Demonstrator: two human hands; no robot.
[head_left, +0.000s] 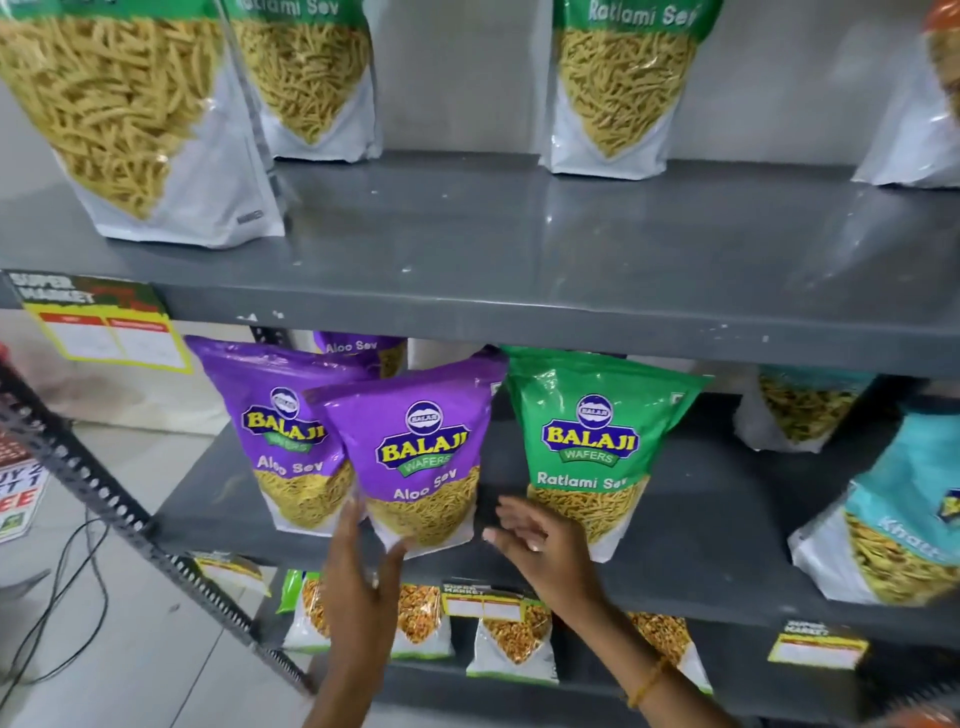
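Observation:
A purple Aloo Sev pouch (423, 457) stands tilted at the front of the middle shelf (701, 561). My left hand (363, 566) touches its lower left edge with straight fingers and a spread thumb. Behind it to the left stands a second purple Aloo Sev pouch (275, 431), and a third (358, 348) shows at the back. My right hand (540, 540) hovers with relaxed, spread fingers in front of the green Ratlami Sev pouch (592, 447), between it and the front purple pouch, holding nothing.
Several large Ratlami Sev pouches (618, 78) stand on the upper shelf (519, 249). Teal pouches (893, 525) sit at the right of the middle shelf. Smaller snack packs (511, 644) fill the bottom shelf. A slotted metal upright (130, 519) and cables (62, 597) lie at left.

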